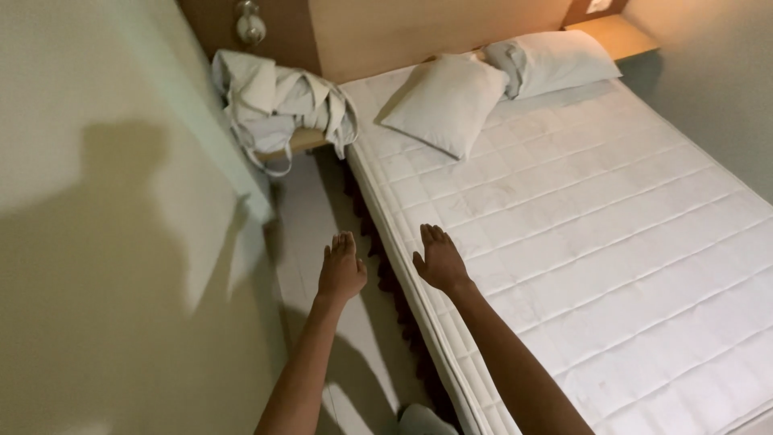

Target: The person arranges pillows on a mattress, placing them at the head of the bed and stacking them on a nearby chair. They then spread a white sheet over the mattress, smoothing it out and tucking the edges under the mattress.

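My left hand (341,267) reaches forward over the floor gap beside the bed, fingers straight and together, holding nothing. My right hand (440,258) stretches out flat above the left edge of a bare white quilted mattress (612,234), also empty. Whether it touches the mattress I cannot tell. Two white pillows lie at the head of the bed: one (447,101) tilted on a corner, the other (555,60) behind it to the right.
A heap of crumpled white linen (278,105) sits on a small bedside table at the back left. A pale wall (105,242) closes the left side. A narrow tiled floor strip (322,217) runs between wall and bed. Wooden headboard (419,28) behind.
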